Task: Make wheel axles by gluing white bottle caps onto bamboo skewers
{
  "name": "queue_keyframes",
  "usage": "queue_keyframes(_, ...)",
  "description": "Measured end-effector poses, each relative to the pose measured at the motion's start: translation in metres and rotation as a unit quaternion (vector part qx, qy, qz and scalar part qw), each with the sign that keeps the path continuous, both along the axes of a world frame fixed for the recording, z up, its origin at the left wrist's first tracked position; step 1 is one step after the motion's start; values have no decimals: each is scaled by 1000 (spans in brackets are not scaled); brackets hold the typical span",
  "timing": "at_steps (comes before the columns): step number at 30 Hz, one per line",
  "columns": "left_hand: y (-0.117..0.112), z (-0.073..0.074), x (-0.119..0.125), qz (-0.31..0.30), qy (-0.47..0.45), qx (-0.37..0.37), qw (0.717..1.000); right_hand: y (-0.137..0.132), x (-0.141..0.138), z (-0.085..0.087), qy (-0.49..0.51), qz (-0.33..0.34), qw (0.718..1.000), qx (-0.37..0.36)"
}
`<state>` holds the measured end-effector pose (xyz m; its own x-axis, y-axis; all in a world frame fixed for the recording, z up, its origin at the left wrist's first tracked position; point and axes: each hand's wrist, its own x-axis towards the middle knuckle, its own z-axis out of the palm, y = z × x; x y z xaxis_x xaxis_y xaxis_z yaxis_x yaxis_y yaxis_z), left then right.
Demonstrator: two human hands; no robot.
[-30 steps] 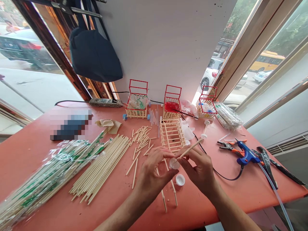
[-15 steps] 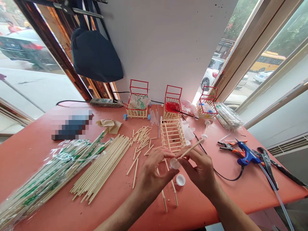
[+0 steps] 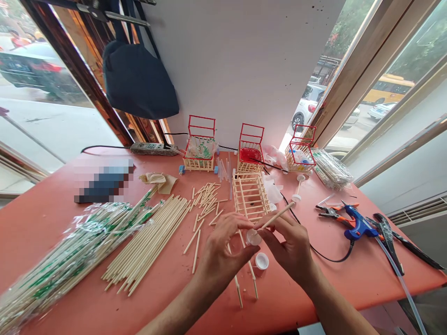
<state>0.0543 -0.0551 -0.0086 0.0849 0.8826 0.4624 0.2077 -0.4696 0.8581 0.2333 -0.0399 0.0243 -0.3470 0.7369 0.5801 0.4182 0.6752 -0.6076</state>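
My left hand (image 3: 223, 251) pinches a small white plastic cap (image 3: 253, 237) between thumb and fingers. My right hand (image 3: 289, 244) grips a short wooden stick (image 3: 277, 215) whose near end meets the cap; the stick slants up to the right. Both hands hover just above the red table (image 3: 52, 223) near its front edge. A second white cap (image 3: 261, 261) lies on the table right below them, beside two loose sticks (image 3: 252, 274). An unpainted wooden stick cart frame (image 3: 249, 195) lies just beyond the hands.
Loose chopsticks (image 3: 150, 244) and wrapped chopstick bundles (image 3: 66, 260) fill the left. Three stick carts with red handles (image 3: 200, 149) stand at the back wall. A blue glue gun (image 3: 358, 225), pliers (image 3: 331, 211) and black cutters (image 3: 387, 235) lie right. A dark bag (image 3: 139, 83) hangs above.
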Motion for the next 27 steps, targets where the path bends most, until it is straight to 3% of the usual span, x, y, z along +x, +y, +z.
queue_keyframes(27,-1,-3,1,-4,0,1,1000,0,0,-2,-2,1,1000,3)
